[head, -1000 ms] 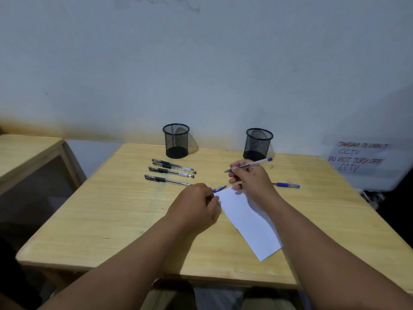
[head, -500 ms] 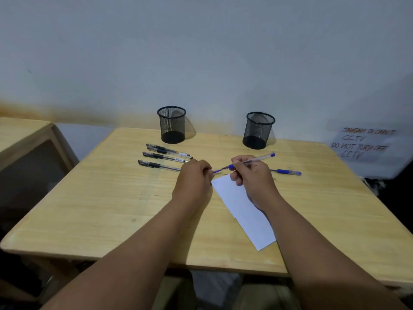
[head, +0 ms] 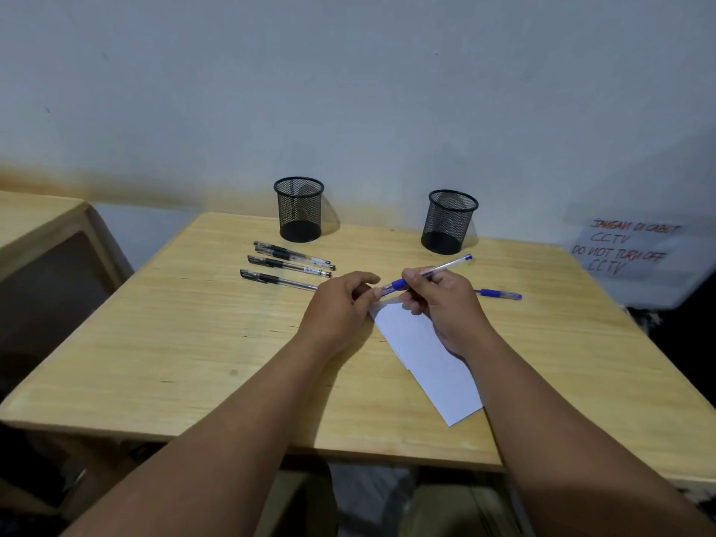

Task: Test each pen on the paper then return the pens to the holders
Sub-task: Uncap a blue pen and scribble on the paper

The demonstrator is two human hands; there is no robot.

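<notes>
My right hand grips a blue pen by its barrel, above the top corner of a white paper on the wooden table. My left hand pinches the pen's front end between thumb and fingers. The pen's tip is hidden by those fingers. Several black pens lie side by side left of my hands. A second blue pen lies to the right, partly behind my right hand. Two black mesh holders stand at the table's far edge, one left and one right; both look empty.
A second wooden table stands at the left, across a gap. A handwritten CCTV notice hangs on the wall at the right. The white wall is close behind the holders.
My left hand rose from beside the paper and met the front end of the blue pen in my right hand. The camera view tilted up slightly.
</notes>
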